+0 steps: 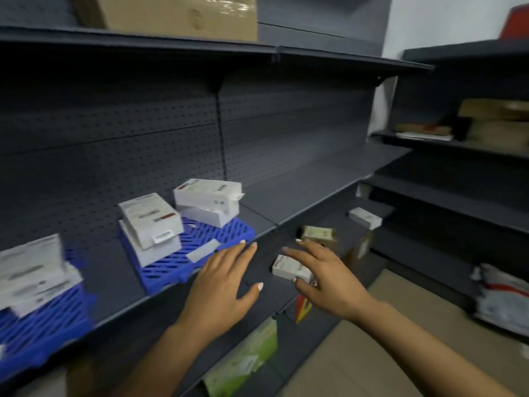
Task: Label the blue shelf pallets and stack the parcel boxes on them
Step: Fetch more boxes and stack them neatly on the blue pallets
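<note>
Brown carton [177, 15] on top shelf; green package [243, 359] below.

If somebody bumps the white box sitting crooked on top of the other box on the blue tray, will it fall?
Probably it would slide. The top white box lies askew, overhanging the box beneath. It looks like light, stiff cardboard, so a nudge should shift it onto the blue pallet.

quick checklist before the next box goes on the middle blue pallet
1. Left hand free: ok, open, hovering at the shelf edge.
2. Right hand has a grip on the small white box: cannot tell, fingers spread over it, blurred.
3. Room on the middle blue pallet: ok, front right is bare.
4. White label strip on that pallet: ok, lying flat.
5. Two box stacks steady: cannot tell, top boxes sit askew.
</note>
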Tool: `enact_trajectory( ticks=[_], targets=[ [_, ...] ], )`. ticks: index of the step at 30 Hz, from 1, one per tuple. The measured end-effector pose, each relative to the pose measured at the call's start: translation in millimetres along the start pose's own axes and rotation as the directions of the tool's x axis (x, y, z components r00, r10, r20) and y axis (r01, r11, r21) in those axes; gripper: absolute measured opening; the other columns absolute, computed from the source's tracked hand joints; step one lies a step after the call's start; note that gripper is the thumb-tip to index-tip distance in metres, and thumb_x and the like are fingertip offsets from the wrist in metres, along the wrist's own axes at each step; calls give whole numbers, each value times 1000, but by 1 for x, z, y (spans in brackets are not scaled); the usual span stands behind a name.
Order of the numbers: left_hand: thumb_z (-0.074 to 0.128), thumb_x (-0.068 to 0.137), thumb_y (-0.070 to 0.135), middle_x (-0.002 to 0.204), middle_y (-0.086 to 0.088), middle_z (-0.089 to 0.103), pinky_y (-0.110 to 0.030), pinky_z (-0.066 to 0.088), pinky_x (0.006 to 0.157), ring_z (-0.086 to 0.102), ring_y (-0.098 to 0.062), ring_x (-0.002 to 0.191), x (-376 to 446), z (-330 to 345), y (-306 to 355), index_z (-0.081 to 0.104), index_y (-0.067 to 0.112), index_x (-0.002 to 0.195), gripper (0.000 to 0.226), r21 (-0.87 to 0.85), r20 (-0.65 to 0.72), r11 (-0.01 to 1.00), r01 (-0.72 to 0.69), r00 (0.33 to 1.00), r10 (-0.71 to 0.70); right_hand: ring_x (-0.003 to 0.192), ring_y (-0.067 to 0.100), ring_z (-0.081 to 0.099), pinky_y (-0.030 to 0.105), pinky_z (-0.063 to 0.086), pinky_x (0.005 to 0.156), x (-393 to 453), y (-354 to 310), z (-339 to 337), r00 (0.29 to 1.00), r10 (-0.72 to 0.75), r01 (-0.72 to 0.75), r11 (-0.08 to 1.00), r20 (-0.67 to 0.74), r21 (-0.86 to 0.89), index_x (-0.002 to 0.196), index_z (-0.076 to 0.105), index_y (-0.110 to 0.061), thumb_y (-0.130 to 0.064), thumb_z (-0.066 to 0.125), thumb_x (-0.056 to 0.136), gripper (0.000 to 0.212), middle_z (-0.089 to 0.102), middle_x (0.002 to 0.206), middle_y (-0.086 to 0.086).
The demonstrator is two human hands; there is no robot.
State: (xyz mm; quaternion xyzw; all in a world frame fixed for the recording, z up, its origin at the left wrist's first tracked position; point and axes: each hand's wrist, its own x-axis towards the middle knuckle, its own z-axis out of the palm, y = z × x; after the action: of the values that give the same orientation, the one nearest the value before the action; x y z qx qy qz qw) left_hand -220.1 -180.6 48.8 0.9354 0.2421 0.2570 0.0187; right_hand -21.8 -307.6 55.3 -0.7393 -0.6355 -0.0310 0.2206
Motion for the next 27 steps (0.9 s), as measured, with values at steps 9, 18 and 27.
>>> enact_trajectory(
  ticks=[9,18,27],
  targets=[
    [33,82,64,153,10,26,-28,17,112,26,-11,139,75,81,75,17,34,149,76,-128,152,979,-158,973,176,144,18,17,28,14,114,-32,101,-31,979,203,-202,977,3,-61,147,28,-33,-35,52,92,60,24,155,2],
    [35,87,58,146,9,40,-34,36,107,36,-12,132,201,165,96,31,30,145,64,-214,104,949,-230,961,256,144,18,15,34,16,117,19,223,-44,950,312,-310,941,-8,-139,146,26,-38,-38,51,91,61,22,156,-1],
    [13,80,66,155,14,16,-24,10,113,14,-7,141,327,234,128,10,36,150,76,-244,117,925,-291,938,326,145,16,14,32,11,117,57,338,-69,910,411,-413,898,-46,-153,146,24,-40,-37,51,92,61,21,156,-3]
  ],
)
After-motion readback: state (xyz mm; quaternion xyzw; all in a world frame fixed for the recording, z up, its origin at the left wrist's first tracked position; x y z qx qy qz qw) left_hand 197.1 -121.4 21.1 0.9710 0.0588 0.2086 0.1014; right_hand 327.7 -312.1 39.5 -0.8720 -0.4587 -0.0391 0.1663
